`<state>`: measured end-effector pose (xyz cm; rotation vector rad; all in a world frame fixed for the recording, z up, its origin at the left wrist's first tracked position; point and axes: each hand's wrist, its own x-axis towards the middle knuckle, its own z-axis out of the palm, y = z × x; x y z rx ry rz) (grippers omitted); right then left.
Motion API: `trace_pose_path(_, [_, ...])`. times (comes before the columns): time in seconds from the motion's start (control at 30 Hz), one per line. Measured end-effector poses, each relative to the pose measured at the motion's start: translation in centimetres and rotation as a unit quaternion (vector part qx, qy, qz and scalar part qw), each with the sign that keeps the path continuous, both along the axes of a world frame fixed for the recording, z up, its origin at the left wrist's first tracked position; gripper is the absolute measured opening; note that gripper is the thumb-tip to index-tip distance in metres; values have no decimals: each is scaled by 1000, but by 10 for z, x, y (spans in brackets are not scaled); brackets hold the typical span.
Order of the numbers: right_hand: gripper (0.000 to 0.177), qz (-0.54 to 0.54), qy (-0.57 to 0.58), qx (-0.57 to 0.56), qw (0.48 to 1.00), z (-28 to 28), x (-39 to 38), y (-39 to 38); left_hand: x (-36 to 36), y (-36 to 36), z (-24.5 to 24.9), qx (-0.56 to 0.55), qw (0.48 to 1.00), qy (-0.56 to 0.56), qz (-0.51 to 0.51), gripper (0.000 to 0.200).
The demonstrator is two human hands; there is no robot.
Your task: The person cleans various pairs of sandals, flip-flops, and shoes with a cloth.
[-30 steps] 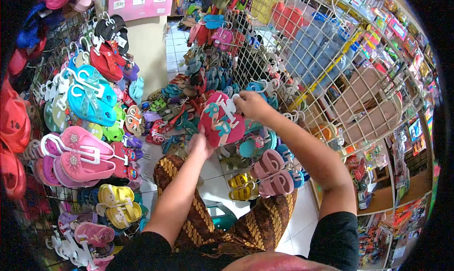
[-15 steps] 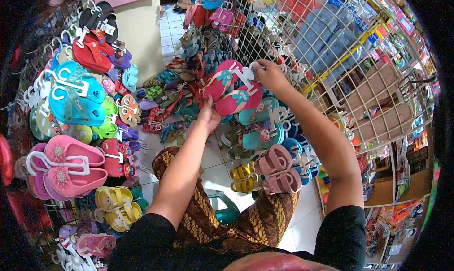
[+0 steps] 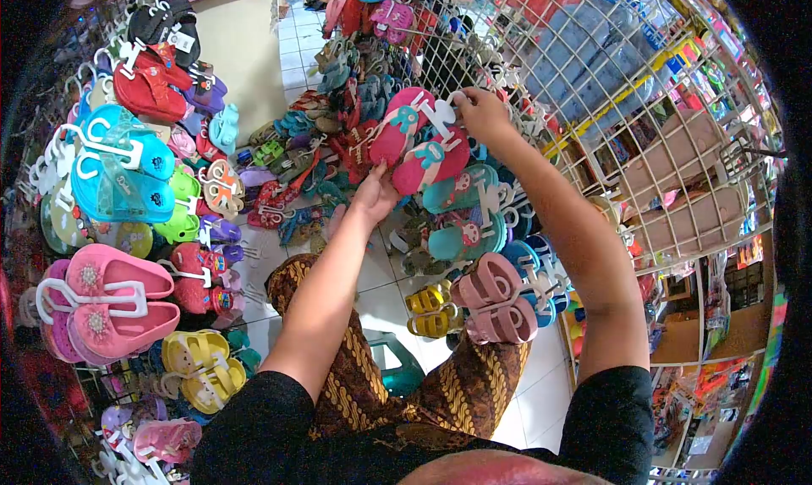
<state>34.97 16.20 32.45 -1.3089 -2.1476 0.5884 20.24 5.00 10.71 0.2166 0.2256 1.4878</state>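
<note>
A pair of dark pink sandals [image 3: 433,165] with turquoise straps hangs on a white plastic hanger [image 3: 441,118] in front of me. My right hand [image 3: 484,117] pinches the hook end of that hanger. With its fingers closed on the lower left edge of the sandals, my left hand [image 3: 375,195] steadies them from beneath. Just below and to the right are turquoise sandals [image 3: 465,238] with a cartoon face, on white hangers. Pink two-strap sandals [image 3: 492,299] and small yellow sandals [image 3: 433,310] hang above my right knee.
A wire grid rack [image 3: 622,138] rises at the right, with goods behind it. Along the left hang many children's shoes, among them pink flats [image 3: 123,303], blue sandals [image 3: 127,164] and yellow sandals [image 3: 203,369]. A green stool [image 3: 396,362] shows between my knees on the tiled floor.
The dark pink sandals have shifted slightly up with both hands still on them. The whole view has moved a little, so the shoes at the left sit further left.
</note>
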Motion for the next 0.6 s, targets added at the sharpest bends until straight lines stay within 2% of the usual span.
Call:
trace_pose_path(0.1, [37, -9, 21, -66, 998, -8, 6, 18, 0, 2, -3, 3, 1000, 15, -4, 47])
trace_pose_path(0.2, [38, 4, 25, -43, 999, -25, 12, 37, -1, 6, -10, 10, 1000, -1, -11, 44])
trace_pose_path(0.37, [41, -4, 31, -86, 996, -35, 19, 50, -2, 12, -18, -22, 1000, -1, -15, 42])
trace_pose_path(0.6, [43, -14, -18, -31, 999, -52, 31, 79, -1, 5, -12, -50, 998, 37, -13, 43])
